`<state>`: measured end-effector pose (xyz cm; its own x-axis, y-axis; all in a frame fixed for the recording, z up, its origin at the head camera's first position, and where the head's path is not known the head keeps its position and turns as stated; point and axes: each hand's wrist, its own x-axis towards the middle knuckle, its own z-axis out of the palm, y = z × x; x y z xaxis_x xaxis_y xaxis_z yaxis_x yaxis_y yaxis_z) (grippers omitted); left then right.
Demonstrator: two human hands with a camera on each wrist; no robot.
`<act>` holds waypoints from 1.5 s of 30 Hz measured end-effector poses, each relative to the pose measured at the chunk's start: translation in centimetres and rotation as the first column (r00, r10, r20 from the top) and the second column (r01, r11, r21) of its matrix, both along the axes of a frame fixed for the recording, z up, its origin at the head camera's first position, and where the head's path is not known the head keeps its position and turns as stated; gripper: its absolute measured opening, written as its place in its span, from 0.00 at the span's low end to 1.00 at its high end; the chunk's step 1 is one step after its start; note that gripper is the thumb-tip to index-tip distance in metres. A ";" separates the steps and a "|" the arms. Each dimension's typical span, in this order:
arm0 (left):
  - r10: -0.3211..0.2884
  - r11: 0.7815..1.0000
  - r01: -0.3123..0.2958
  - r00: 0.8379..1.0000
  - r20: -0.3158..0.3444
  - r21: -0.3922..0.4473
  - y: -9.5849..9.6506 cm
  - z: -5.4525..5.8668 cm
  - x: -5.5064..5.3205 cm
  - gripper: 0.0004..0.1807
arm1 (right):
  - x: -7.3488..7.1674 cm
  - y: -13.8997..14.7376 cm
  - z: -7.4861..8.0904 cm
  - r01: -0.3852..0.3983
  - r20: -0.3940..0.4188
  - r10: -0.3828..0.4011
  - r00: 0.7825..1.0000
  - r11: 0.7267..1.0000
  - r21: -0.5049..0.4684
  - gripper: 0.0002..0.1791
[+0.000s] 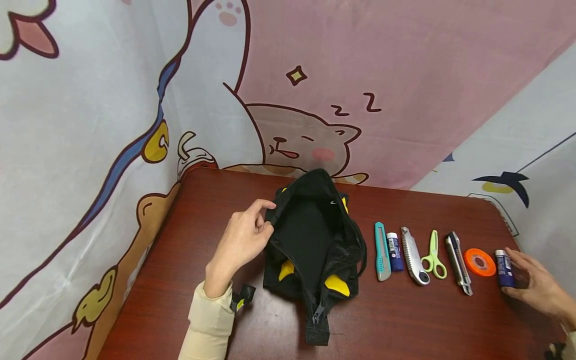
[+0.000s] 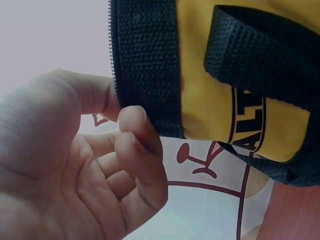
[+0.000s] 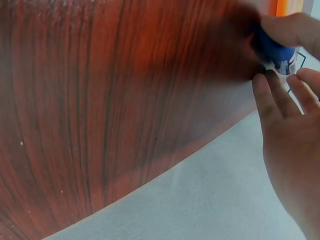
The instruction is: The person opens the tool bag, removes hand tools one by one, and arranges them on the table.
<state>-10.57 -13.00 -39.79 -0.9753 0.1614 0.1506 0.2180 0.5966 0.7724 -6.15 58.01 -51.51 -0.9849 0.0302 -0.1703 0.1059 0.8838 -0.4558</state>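
A black and yellow zippered bag (image 1: 310, 240) lies on the table with its mouth spread wide and a dark interior showing. My left hand (image 1: 245, 232) pinches the left edge of that mouth; the left wrist view shows fingertips at the zipper tape (image 2: 150, 65) beside a yellow panel with black letters. Far to the right, my right hand (image 1: 537, 282) holds a blue glue stick (image 1: 505, 269) with a white cap, thumb at one end and fingers at the other. In the right wrist view the glue stick (image 3: 275, 47) is partly covered by the thumb.
Between bag and right hand lie a teal utility knife (image 1: 382, 252), another glue stick (image 1: 395, 252), a silver-grey cutter (image 1: 414, 255), green scissors (image 1: 434, 257), a black and silver cutter (image 1: 459, 262) and an orange tape roll (image 1: 470, 262). A cartoon-printed cloth (image 1: 405, 75) hangs behind the table (image 1: 405, 325).
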 end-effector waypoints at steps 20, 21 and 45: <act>0.005 1.000 -0.005 1.000 -0.028 0.005 -0.1 0.3 0.1 0.23 | -0.6 0.2 -0.3 0.006 0.029 -0.004 1.000 0.999 -0.046 0.65; 0.005 1.000 -0.005 1.000 -0.029 0.006 -0.1 0.3 0.1 0.23 | -0.7 0.2 -0.3 0.014 0.033 -0.012 0.999 0.998 -0.056 0.66; -0.005 1.000 0.005 0.999 -0.041 0.003 0.2 0.0 0.2 0.22 | 0.8 -2.8 1.6 0.217 -0.054 -0.216 0.975 0.976 0.010 0.45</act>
